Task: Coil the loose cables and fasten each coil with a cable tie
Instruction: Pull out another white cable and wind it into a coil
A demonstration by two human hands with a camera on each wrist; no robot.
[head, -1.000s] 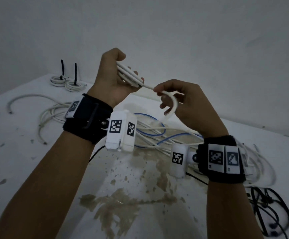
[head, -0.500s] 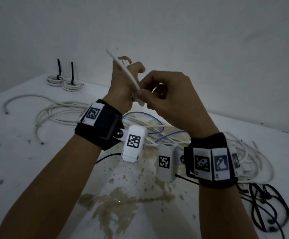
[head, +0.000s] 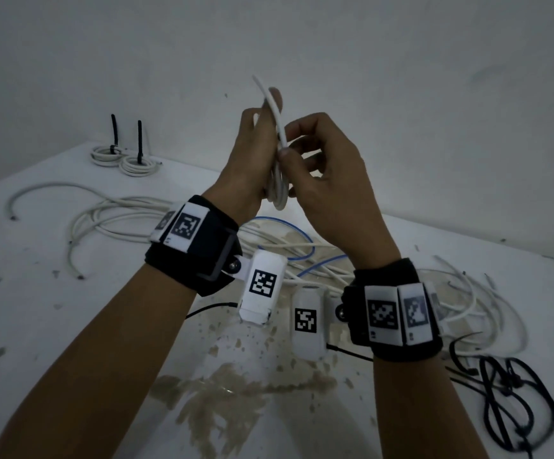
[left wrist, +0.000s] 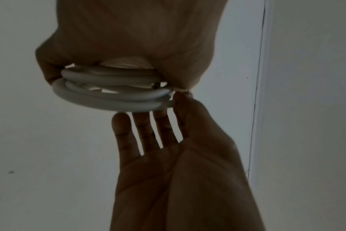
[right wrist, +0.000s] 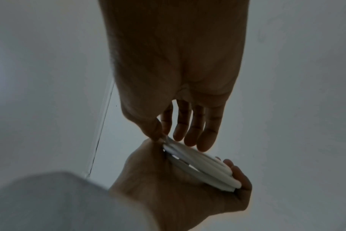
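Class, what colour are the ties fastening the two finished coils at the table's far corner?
Black ties on two white cable coils; head view shows them best.

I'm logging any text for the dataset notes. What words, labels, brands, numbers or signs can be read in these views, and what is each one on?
No readable words, brands or numbers in any view.
Left wristband and its white camera housing: black-and-white square marker patterns only, no letters.
Right wristband and its white housing: the same kind of patterns; small marks under them are too small to read.
Both wrist views: no text.
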